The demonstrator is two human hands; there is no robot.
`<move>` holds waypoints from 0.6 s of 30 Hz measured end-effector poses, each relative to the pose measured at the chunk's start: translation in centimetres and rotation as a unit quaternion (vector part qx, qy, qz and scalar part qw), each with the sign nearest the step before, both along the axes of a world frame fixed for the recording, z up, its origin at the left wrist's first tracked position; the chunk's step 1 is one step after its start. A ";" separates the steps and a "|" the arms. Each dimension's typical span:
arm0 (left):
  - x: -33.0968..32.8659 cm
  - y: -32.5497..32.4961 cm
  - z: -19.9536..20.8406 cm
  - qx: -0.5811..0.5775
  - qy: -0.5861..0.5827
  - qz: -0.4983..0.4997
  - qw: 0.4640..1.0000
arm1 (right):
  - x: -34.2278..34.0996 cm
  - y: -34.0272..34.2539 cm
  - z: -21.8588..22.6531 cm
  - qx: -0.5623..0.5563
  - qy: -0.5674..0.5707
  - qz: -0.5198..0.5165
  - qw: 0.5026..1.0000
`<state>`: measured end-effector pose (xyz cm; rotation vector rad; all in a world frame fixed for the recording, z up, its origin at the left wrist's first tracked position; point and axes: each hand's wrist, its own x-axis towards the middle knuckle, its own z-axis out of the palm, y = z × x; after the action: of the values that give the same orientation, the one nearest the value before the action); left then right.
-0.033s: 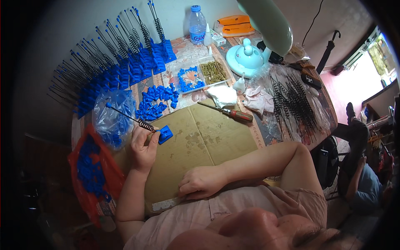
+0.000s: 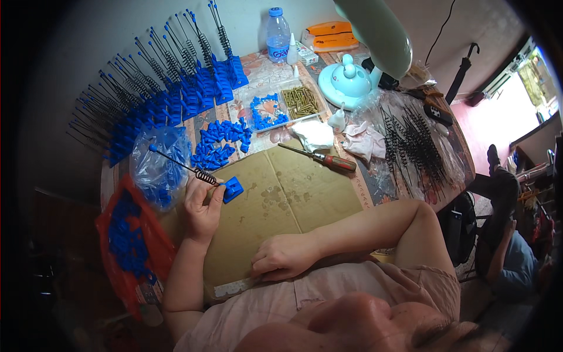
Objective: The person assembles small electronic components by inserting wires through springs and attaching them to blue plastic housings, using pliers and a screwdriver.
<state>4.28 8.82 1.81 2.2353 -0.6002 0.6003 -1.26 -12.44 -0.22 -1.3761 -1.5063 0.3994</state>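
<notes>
In my left hand [image 2: 202, 206], a black coiled spring wire [image 2: 205, 176] is pinched between thumb and fingers. The wire has a small blue tip at its upper left end. A square blue plastic base [image 2: 233, 189] sits at its other end, beside my thumb, over the cardboard sheet [image 2: 316, 193]. My right hand [image 2: 284, 256] rests on the near part of the cardboard, close to my body. Its fingers are curled under, and the palm side is hidden. A screwdriver [image 2: 337, 162] with a red and black handle lies at the cardboard's far edge.
Blue bases with upright spring wires [image 2: 182, 88] line the far left. Blue cone pieces [image 2: 220, 141], a clear divided box [image 2: 249, 94] with brass screws [image 2: 299, 101], a lamp base [image 2: 343, 88] and loose black spring wires [image 2: 416, 146] surround the cardboard. A red bag [image 2: 105, 229] holds blue parts.
</notes>
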 end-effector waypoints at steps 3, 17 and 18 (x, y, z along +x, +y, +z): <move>0.0 0.0 -0.1 -0.002 0.001 0.003 1.000 | 0.1 0.0 -0.1 -0.003 -0.001 0.000 1.000; 0.0 0.2 -0.4 -0.002 0.002 0.001 1.000 | 0.0 0.0 0.1 -0.004 0.005 -0.010 1.000; 0.0 0.2 -0.4 -0.005 0.004 0.001 1.000 | 0.0 0.0 0.0 -0.009 0.004 -0.004 1.000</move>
<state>4.28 9.01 1.40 2.2291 -0.5895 0.5940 -1.26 -12.46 -0.18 -1.3916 -1.4934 0.4149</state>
